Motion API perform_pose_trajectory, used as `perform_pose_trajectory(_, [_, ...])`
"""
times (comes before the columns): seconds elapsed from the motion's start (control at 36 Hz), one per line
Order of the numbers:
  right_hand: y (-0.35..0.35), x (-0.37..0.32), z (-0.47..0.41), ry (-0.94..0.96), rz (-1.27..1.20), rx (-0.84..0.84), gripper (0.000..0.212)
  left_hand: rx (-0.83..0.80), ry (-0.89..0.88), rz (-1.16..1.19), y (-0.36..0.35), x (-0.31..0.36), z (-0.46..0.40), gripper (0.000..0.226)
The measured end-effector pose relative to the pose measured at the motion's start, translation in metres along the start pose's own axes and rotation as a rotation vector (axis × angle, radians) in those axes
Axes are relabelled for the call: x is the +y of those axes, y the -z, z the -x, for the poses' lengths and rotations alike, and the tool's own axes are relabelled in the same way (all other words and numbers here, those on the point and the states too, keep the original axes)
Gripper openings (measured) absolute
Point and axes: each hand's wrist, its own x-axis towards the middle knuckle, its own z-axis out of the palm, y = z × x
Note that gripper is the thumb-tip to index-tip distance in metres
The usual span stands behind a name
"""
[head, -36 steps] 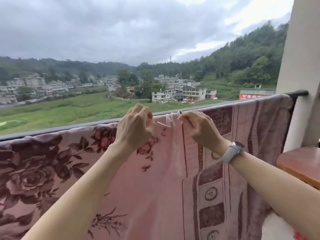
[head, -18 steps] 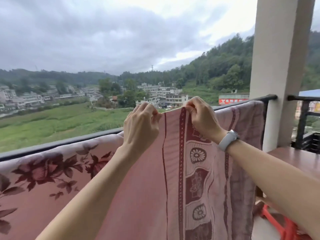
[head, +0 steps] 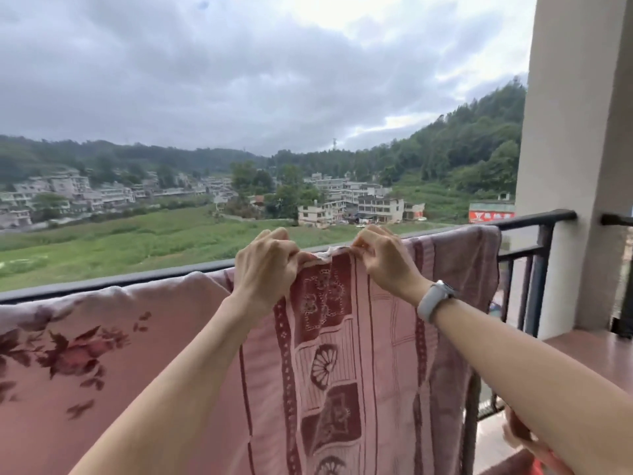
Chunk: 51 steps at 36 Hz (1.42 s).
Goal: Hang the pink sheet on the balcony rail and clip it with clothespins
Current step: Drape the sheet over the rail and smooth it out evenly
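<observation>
The pink sheet [head: 164,358], printed with dark red roses and a patterned border, hangs over the dark balcony rail [head: 534,217] and covers most of its length. My left hand [head: 265,269] pinches the sheet's top edge at the rail. A hand's width to the right, my right hand [head: 387,262], with a pale watch on the wrist, grips the same edge. Between the two hands the fabric is bunched and lifted slightly above the rail. I cannot make out a clothespin in either hand.
A white pillar [head: 575,159] stands at the right end of the rail. Dark vertical bars [head: 534,289] run below the uncovered stretch of rail. A reddish-brown ledge [head: 596,354] lies at the right, with something red [head: 537,466] low in the corner.
Both hands have shifted rightward along the rail, from the rose print onto the patterned border. The view has turned right, so the pillar and bare rail end now show.
</observation>
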Motion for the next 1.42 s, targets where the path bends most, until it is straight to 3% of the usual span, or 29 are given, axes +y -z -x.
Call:
perform_pose_trajectory(0.11, [0.017, 0.010, -0.008, 0.052, 0.045, 0.053, 0.010, 0.098, 0.078, 0.007, -0.005, 0.018, 0.000, 0.022])
perform_pose_trajectory(0.19, [0.046, 0.025, -0.006, 0.116, 0.003, 0.172, 0.010, 0.101, 0.012, 0.071, -0.002, 0.036, -0.001, 0.021])
perform_pose_trajectory(0.33, [0.074, 0.053, 0.027, 0.324, 0.006, -0.105, 0.010, -0.172, 0.042, -0.042, -0.022, 0.064, -0.001, 0.034])
perform_pose_trajectory(0.47, [0.089, 0.113, 0.034, 0.037, 0.060, 0.096, 0.018, -0.213, 0.054, -0.123, -0.047, 0.089, -0.017, 0.050])
perform_pose_trajectory(0.58, [0.088, 0.163, 0.044, -0.152, 0.185, 0.062, 0.036, -0.180, 0.018, -0.135, -0.072, 0.105, -0.032, 0.037])
perform_pose_trajectory(0.69, [0.096, 0.206, 0.042, -0.303, 0.151, 0.005, 0.043, -0.125, -0.045, -0.166, -0.097, 0.124, -0.046, 0.035])
perform_pose_trajectory(0.78, [0.100, 0.237, 0.034, -0.345, 0.091, -0.046, 0.039, -0.065, -0.112, -0.215, -0.118, 0.131, -0.053, 0.034])
perform_pose_trajectory(0.89, [0.105, 0.255, 0.024, -0.388, -0.201, -0.037, 0.020, 0.059, -0.104, -0.197, -0.139, 0.136, -0.058, 0.025])
perform_pose_trajectory(0.97, [0.109, 0.260, 0.020, -0.334, -0.205, 0.015, 0.007, 0.142, -0.082, -0.142, -0.146, 0.141, -0.055, 0.017])
perform_pose_trajectory(1.11, [0.116, 0.274, 0.014, -0.258, -0.086, 0.070, 0.010, 0.211, -0.035, -0.050, -0.151, 0.156, -0.065, 0.011])
perform_pose_trajectory(1.31, [0.145, 0.289, 0.005, -0.056, -0.032, 0.370, 0.009, 0.356, 0.070, 0.006, -0.146, 0.192, -0.077, 0.018])
perform_pose_trajectory(1.33, [0.145, 0.295, 0.007, -0.025, -0.035, 0.328, 0.008, 0.309, 0.065, -0.004, -0.151, 0.197, -0.075, 0.015])
perform_pose_trajectory(1.42, [0.134, 0.314, 0.022, 0.097, -0.026, -0.019, 0.008, 0.117, 0.047, -0.103, -0.177, 0.211, -0.069, 0.015])
